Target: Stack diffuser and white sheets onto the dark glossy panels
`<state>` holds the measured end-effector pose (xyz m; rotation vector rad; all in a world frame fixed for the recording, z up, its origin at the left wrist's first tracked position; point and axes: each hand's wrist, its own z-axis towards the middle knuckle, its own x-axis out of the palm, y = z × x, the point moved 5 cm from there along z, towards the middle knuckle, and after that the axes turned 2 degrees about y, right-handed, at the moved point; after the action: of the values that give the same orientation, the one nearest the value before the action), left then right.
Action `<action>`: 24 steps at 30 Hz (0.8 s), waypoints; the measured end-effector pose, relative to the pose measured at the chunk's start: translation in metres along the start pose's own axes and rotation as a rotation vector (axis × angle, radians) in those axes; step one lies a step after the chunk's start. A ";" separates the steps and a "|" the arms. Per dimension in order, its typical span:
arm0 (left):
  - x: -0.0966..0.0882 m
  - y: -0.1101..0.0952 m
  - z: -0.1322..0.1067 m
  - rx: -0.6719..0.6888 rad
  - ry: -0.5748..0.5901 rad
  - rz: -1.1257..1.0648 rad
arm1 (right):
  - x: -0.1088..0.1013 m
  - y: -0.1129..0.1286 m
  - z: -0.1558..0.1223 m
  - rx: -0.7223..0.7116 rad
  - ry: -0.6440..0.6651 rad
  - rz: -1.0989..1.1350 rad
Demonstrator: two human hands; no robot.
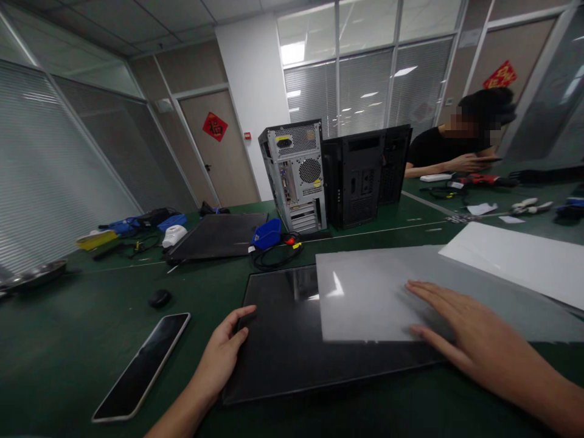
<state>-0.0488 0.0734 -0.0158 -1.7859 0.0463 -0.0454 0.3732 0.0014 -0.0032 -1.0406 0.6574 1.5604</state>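
A flat black panel (283, 340) lies on the green table in front of me. A grey translucent sheet (374, 292) rests across its right part and reaches further right. My left hand (223, 353) touches the panel's left edge, thumb and fingers curled around it. My right hand (460, 331) lies flat on the grey sheet with fingers stretched out. A white sheet (515, 258) lies beyond the grey one at the right.
A phone (143, 365) lies face up at the left, a small black mouse (159, 298) behind it. Two computer towers (298, 173) stand mid-table beside a blue bin (267, 234), cables and another black panel (219, 236). A seated person (456, 149) is at the far right with tools.
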 end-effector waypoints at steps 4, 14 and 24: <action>0.001 -0.001 -0.001 0.002 0.002 0.028 | 0.021 -0.040 -0.006 0.151 0.159 0.053; 0.006 -0.007 -0.005 -0.001 0.001 0.115 | 0.011 -0.037 -0.007 0.139 0.299 0.226; 0.006 -0.009 -0.005 0.030 -0.009 0.177 | 0.010 -0.028 -0.003 0.133 0.372 0.289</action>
<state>-0.0435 0.0699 -0.0063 -1.7451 0.1962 0.0890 0.4009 0.0109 -0.0099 -1.1852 1.1955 1.5520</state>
